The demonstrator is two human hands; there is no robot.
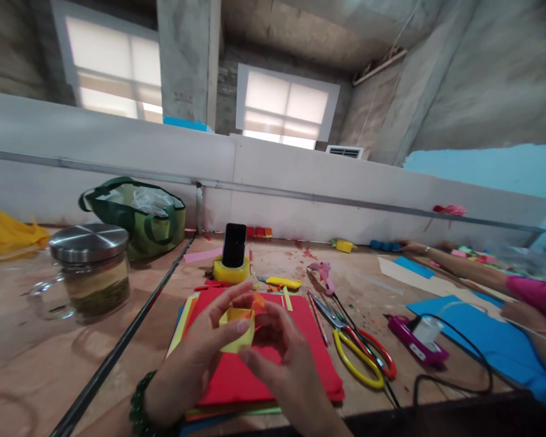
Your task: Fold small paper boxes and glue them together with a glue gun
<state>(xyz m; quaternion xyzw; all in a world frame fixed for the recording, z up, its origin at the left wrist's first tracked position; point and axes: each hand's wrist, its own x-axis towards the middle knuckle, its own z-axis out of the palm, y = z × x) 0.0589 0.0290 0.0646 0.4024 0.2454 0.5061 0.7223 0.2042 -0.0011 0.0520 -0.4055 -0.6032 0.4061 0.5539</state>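
My left hand (195, 358) and my right hand (284, 358) meet above a stack of coloured paper sheets (255, 370) topped by a red one. Both pinch a small folded paper piece (241, 331), yellow with an orange part at its upper right. The left thumb and fingers wrap its left side. The right fingertips close on its right side. A dark bead bracelet (139, 406) circles my left wrist.
A phone (234, 244) stands in a yellow tape roll (230, 271). Scissors with yellow and red handles (359, 355), a pink glue gun (416, 340) with a black cord, a glass jar (93, 270) and a green bag (139, 215) surround me. Another person's arm (477, 273) reaches over blue paper (491, 331).
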